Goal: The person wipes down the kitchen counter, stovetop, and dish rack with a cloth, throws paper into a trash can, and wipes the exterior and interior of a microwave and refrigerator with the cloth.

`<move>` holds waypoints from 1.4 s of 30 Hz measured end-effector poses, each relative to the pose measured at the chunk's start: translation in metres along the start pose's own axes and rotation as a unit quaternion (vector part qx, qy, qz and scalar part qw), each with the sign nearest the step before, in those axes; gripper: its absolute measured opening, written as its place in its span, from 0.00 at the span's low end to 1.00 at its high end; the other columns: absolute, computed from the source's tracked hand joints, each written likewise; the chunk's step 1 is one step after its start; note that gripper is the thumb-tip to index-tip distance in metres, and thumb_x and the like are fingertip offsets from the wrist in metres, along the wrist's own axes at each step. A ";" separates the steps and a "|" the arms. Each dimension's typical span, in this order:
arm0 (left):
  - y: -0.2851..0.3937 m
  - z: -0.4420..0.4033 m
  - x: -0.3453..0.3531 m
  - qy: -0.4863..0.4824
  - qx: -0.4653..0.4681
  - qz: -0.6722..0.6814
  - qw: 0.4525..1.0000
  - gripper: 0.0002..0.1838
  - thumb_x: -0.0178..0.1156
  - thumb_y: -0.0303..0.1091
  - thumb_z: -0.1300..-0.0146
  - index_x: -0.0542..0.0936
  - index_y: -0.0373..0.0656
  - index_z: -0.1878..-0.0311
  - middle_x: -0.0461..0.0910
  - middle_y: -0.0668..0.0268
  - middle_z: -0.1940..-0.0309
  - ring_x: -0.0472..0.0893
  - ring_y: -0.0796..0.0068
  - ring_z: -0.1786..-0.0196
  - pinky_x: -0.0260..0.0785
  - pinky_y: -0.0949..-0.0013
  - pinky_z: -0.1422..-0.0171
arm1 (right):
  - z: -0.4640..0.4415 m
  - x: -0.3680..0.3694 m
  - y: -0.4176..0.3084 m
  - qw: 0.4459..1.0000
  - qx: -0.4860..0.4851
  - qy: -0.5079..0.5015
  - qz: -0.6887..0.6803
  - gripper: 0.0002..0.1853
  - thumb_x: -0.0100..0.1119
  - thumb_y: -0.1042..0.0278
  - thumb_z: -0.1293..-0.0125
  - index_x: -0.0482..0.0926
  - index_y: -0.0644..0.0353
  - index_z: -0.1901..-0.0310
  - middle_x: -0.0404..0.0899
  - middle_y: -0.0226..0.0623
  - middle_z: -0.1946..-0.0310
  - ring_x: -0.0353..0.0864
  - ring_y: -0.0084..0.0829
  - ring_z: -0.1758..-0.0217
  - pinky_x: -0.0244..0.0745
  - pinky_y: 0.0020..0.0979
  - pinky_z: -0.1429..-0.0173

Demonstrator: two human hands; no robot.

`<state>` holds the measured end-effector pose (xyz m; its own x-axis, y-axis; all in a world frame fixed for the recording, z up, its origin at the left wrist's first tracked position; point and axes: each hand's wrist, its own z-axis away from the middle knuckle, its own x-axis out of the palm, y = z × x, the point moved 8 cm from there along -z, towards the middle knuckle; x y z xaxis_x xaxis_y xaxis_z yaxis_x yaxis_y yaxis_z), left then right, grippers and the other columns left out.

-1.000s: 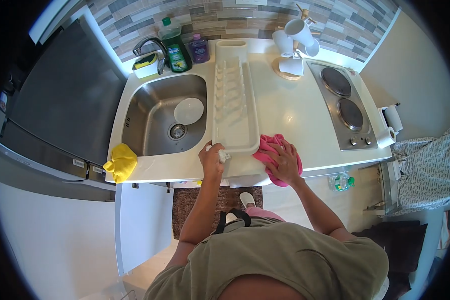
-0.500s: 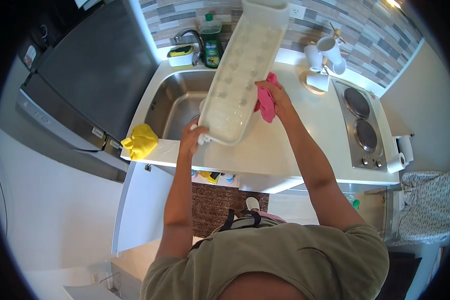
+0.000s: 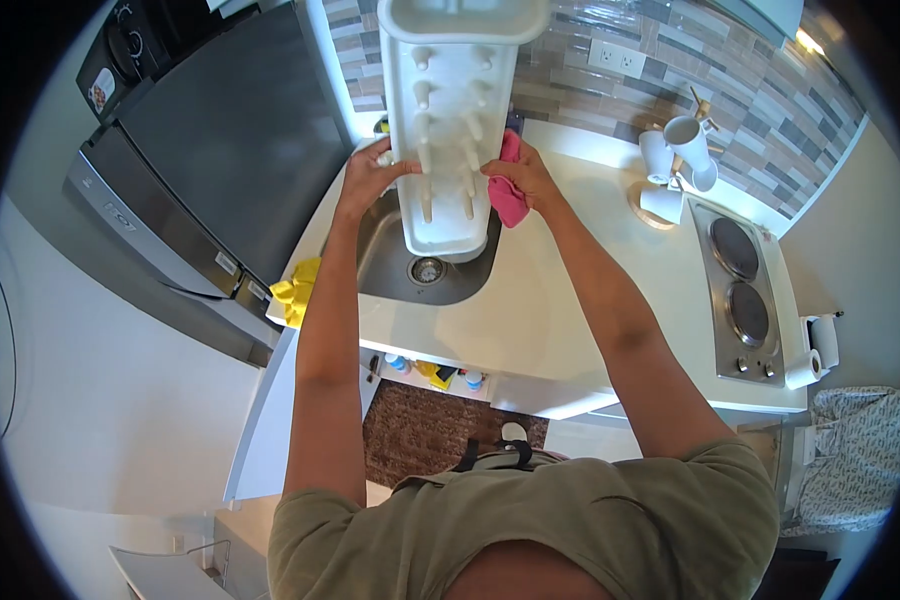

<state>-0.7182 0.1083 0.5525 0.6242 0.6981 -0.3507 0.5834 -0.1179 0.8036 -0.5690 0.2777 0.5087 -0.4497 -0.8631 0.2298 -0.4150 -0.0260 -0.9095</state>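
A long white dish rack with rows of pegs is held up and tilted over the steel sink. My left hand grips its left edge, with a bit of white material at the fingers. At the right edge my right hand grips the rack and also holds a pink cloth, which hangs beside it. The rack hides most of the faucet area and part of the basin. Under its lower end, the rim of a white dish just shows.
A yellow cloth lies at the counter's left front corner. White mugs hang on a stand at the back right, beside a two-plate cooktop. Below the counter, a cabinet door stands open, with bottles inside.
Both hands have lifted the rack off the counter and carried it left over the sink, its far end raised. The pink cloth has moved up with my right hand. The view has shifted.
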 end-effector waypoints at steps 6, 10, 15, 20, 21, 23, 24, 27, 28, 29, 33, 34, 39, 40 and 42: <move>-0.002 0.012 -0.001 0.054 0.053 0.125 0.989 0.17 0.68 0.39 0.45 0.80 0.38 0.56 0.80 0.70 0.67 0.74 0.82 0.65 0.66 0.76 0.56 | -0.030 0.016 0.013 1.000 -0.006 0.010 -0.028 0.30 0.68 0.81 0.55 0.72 0.60 0.46 0.79 0.33 0.56 0.78 0.23 0.57 0.72 0.24 0.52; -0.004 0.022 -0.020 0.187 0.061 -0.054 0.979 0.19 0.67 0.46 0.45 0.80 0.37 0.65 0.75 0.69 0.81 0.68 0.82 0.76 0.62 0.74 0.70 | 0.001 0.021 -0.031 0.912 -0.172 0.290 0.233 0.32 0.69 0.74 0.55 0.70 0.63 0.45 0.73 0.45 0.49 0.72 0.39 0.45 0.63 0.37 0.39; 0.006 0.029 -0.021 0.203 0.098 -0.046 0.973 0.19 0.68 0.45 0.45 0.79 0.37 0.68 0.68 0.73 0.84 0.63 0.82 0.78 0.58 0.74 0.74 | 0.012 0.115 -0.135 0.682 -0.464 0.252 0.506 0.25 0.62 0.71 0.49 0.71 0.60 0.47 0.62 0.41 0.38 0.58 0.47 0.37 0.50 0.51 0.35; 0.031 0.037 -0.027 0.225 0.077 0.026 0.971 0.17 0.69 0.42 0.46 0.78 0.37 0.71 0.64 0.78 0.83 0.59 0.86 0.77 0.53 0.77 0.75 | -0.018 0.153 -0.129 0.520 -0.387 0.145 0.748 0.17 0.54 0.69 0.46 0.77 0.59 0.53 0.65 0.35 0.40 0.58 0.44 0.35 0.47 0.60 0.38; 0.028 0.036 -0.030 0.230 0.068 0.041 0.970 0.16 0.69 0.42 0.46 0.78 0.37 0.72 0.64 0.79 0.82 0.59 0.87 0.77 0.52 0.78 0.75 | -0.015 0.160 -0.114 0.495 -0.372 0.074 0.782 0.15 0.53 0.67 0.46 0.79 0.59 0.56 0.66 0.34 0.40 0.57 0.44 0.35 0.48 0.59 0.38; 0.027 0.033 -0.038 0.230 0.072 0.017 0.970 0.17 0.69 0.42 0.46 0.77 0.38 0.73 0.64 0.78 0.83 0.59 0.87 0.77 0.52 0.78 0.75 | -0.002 0.166 -0.089 0.471 -0.349 -0.003 0.810 0.14 0.52 0.66 0.45 0.81 0.59 0.59 0.67 0.33 0.40 0.57 0.43 0.35 0.49 0.58 0.39; 0.029 0.029 -0.039 0.235 0.084 -0.003 0.968 0.17 0.69 0.42 0.46 0.76 0.38 0.74 0.64 0.78 0.83 0.59 0.87 0.77 0.52 0.78 0.75 | 0.004 0.168 -0.082 0.419 -0.353 -0.011 0.837 0.14 0.52 0.65 0.45 0.81 0.59 0.59 0.69 0.36 0.43 0.59 0.43 0.36 0.50 0.57 0.39; 0.026 0.022 -0.039 0.227 0.086 0.025 0.970 0.18 0.70 0.42 0.47 0.77 0.37 0.74 0.66 0.77 0.83 0.60 0.86 0.77 0.54 0.77 0.75 | 0.034 0.170 -0.041 0.342 -0.347 -0.058 0.872 0.15 0.52 0.62 0.45 0.82 0.59 0.60 0.74 0.44 0.53 0.62 0.44 0.39 0.52 0.53 0.40; 0.025 0.019 -0.039 0.228 0.092 0.025 0.969 0.18 0.70 0.43 0.47 0.77 0.37 0.74 0.67 0.77 0.83 0.60 0.86 0.77 0.55 0.77 0.74 | 0.045 0.165 -0.024 0.344 -0.342 -0.060 0.872 0.15 0.52 0.62 0.45 0.82 0.59 0.60 0.74 0.44 0.53 0.62 0.44 0.39 0.52 0.53 0.40; 0.023 0.017 -0.039 0.226 0.085 0.016 0.970 0.18 0.69 0.43 0.46 0.78 0.36 0.73 0.68 0.77 0.82 0.61 0.86 0.76 0.57 0.76 0.73 | 0.059 0.161 -0.008 0.332 -0.352 -0.066 0.873 0.16 0.52 0.62 0.45 0.81 0.59 0.58 0.74 0.44 0.53 0.62 0.45 0.39 0.53 0.53 0.41; 0.016 0.015 -0.021 0.206 0.058 0.084 0.973 0.18 0.69 0.43 0.46 0.79 0.36 0.71 0.70 0.76 0.81 0.62 0.86 0.74 0.58 0.77 0.71 | 0.091 0.144 0.038 0.331 -0.327 -0.050 0.884 0.18 0.52 0.63 0.45 0.78 0.59 0.53 0.71 0.45 0.49 0.61 0.46 0.39 0.54 0.56 0.42; 0.015 0.014 -0.016 0.209 0.060 0.093 0.972 0.17 0.69 0.42 0.46 0.79 0.36 0.71 0.71 0.75 0.80 0.63 0.86 0.74 0.58 0.77 0.70 | 0.099 0.142 0.048 0.332 -0.323 -0.053 0.885 0.18 0.52 0.63 0.45 0.78 0.59 0.53 0.71 0.45 0.49 0.61 0.46 0.39 0.54 0.56 0.42; -0.005 0.013 0.003 0.238 -0.010 0.236 0.942 0.14 0.69 0.38 0.46 0.81 0.35 0.67 0.76 0.71 0.75 0.70 0.86 0.71 0.61 0.79 0.66 | 0.131 0.124 0.062 0.676 -0.111 -0.043 0.727 0.24 0.61 0.63 0.53 0.77 0.58 0.51 0.60 0.42 0.36 0.58 0.45 0.37 0.56 0.59 0.45; -0.005 0.014 0.007 0.232 -0.013 0.240 0.943 0.14 0.69 0.38 0.46 0.81 0.35 0.67 0.76 0.71 0.75 0.70 0.86 0.71 0.61 0.79 0.66 | 0.139 0.122 0.062 0.676 -0.103 -0.039 0.729 0.24 0.61 0.63 0.53 0.77 0.58 0.51 0.60 0.42 0.36 0.58 0.45 0.37 0.56 0.59 0.45; -0.012 0.011 0.018 0.176 -0.070 0.271 0.944 0.14 0.70 0.37 0.46 0.81 0.36 0.67 0.78 0.71 0.73 0.72 0.85 0.71 0.63 0.79 0.66 | 0.155 0.127 0.060 0.676 -0.164 -0.097 0.712 0.27 0.65 0.63 0.59 0.77 0.56 0.51 0.58 0.39 0.35 0.60 0.44 0.39 0.57 0.57 0.47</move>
<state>-0.7083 0.1147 0.5311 0.5850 0.7569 0.2912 0.1394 -0.4476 0.8833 -0.5281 0.0883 0.4292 -0.4788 0.0547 -0.8762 0.1625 0.9863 -0.0273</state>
